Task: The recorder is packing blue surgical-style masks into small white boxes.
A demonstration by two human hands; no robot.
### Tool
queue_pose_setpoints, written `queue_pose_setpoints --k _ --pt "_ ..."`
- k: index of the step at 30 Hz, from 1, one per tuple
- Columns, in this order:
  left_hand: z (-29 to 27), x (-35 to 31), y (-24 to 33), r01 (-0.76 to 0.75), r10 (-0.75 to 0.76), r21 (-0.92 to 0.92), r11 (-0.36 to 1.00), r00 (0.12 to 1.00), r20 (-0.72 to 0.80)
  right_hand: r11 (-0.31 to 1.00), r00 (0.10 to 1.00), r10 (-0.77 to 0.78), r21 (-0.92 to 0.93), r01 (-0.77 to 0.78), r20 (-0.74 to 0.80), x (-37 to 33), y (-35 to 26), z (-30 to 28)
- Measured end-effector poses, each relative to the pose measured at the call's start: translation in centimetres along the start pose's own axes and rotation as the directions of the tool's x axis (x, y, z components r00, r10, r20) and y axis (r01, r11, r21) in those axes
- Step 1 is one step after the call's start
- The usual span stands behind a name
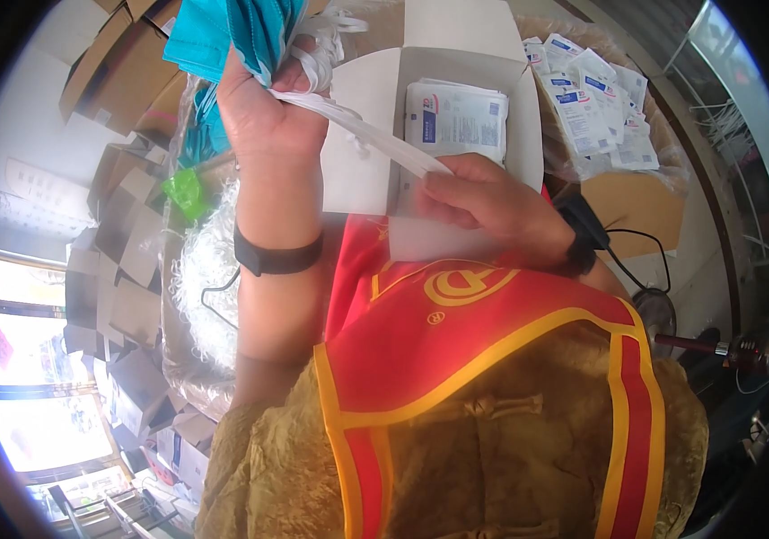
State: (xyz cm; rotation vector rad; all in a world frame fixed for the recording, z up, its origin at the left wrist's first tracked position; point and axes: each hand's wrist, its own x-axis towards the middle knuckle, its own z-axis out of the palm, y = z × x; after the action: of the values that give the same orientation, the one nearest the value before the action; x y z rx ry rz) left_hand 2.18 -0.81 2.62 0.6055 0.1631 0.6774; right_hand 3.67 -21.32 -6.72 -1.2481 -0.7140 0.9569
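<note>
My left hand [275, 126] is raised at the upper left, closed round a bundle of teal pleated face masks [214, 40] with white straps. Some of the straps hang in loops beside the fingers. A stretched band of the white straps [371, 135] runs from this bundle down to my right hand [492, 202], whose thumb and fingers pinch its end. Behind the band stands an open white box [362, 85], holding a stack of white-and-blue flat packets [458, 117]. My right hand is in front of the box's lower right part.
To the right, a plastic-lined carton [672, 148] holds many loose packets [595, 99]. More teal masks [205, 135], a green plastic piece [187, 195] and white stringy material [205, 278] lie at the left. Cardboard boxes [124, 72] are stacked beyond them.
</note>
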Motion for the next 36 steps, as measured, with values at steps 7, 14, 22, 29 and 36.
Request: queue_pose_setpoints --k 7,14,22,29,36 --pt "-1.3 -1.0 -1.2 0.212 -0.192 -0.052 0.976 0.946 0.263 0.939 0.962 -0.254 -0.262 0.221 -0.099 1.7 -0.4 -1.1" --pt "-0.8 -2.5 -1.7 0.354 -0.310 -0.102 0.930 0.901 0.303 0.990 0.993 -0.117 0.072 0.118 -0.021 3.0 -0.3 1.4" --pt "-1.9 -0.4 0.0 0.335 -0.288 -0.104 0.936 0.903 0.320 1.000 1.000 -0.011 0.019 0.011 -0.008 2.8 0.9 1.3" --pt "-3.9 1.2 2.5 0.294 -0.241 -0.031 0.955 0.836 0.492 0.950 0.998 -0.017 -0.311 0.035 0.061 -1.4 0.2 -0.7" --pt "-5.1 -5.1 1.4 -0.116 -0.452 0.718 0.686 0.707 0.545 0.926 0.983 0.181 -0.338 -0.167 0.009 -3.9 -3.2 -3.5"
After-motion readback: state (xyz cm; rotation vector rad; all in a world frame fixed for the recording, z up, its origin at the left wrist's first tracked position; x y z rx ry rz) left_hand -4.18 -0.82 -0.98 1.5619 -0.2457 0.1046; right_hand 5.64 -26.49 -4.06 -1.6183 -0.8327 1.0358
